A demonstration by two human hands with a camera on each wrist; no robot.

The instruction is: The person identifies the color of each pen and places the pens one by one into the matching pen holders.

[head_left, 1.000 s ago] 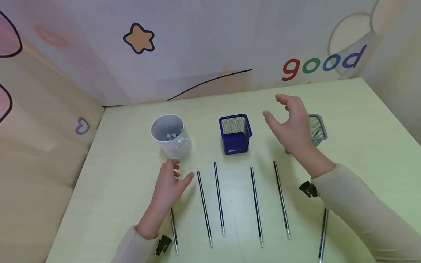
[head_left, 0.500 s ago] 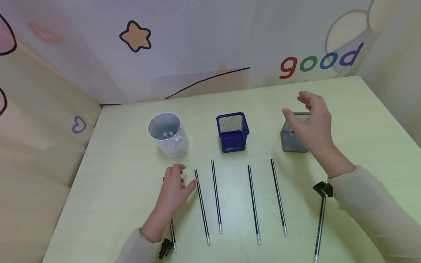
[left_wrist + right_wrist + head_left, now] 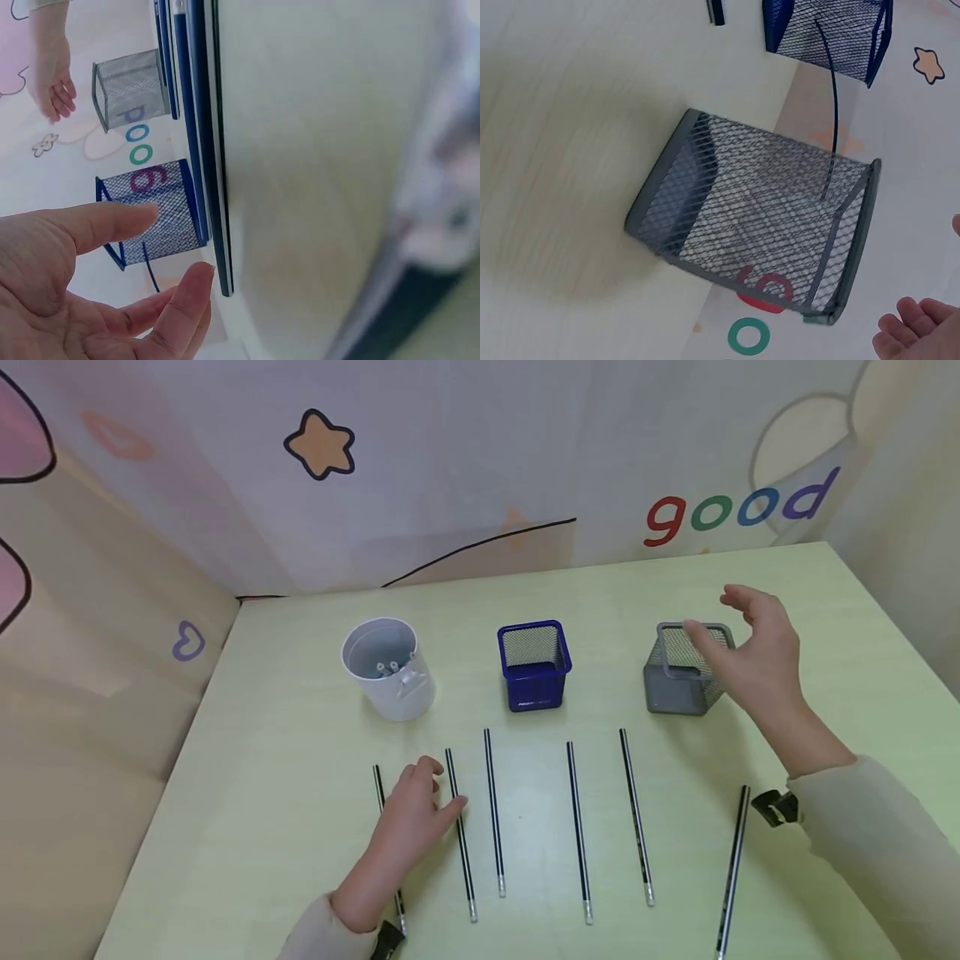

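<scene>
My left hand hovers over two striped pencils at the left, its fingers loosely bent and holding nothing. The pencil lies just right of it, and the leftmost pencil is partly hidden beneath it. My right hand is raised at the right side of the grey mesh pencil holder, thumb and fingers apart with nothing between them. In the right wrist view that grey mesh holder fills the middle, and a few fingertips show at the lower right. The holder looks bare inside.
A blue mesh holder stands in the middle of the row. Left of it is a white cup with several pencil ends inside. More pencils lie spread on the pale green table, one near my right sleeve. A printed curtain hangs behind.
My right hand has moved rightward, from the left of the grey holder to its right side, uncovering it. My left hand has drawn back toward me and slightly right.
</scene>
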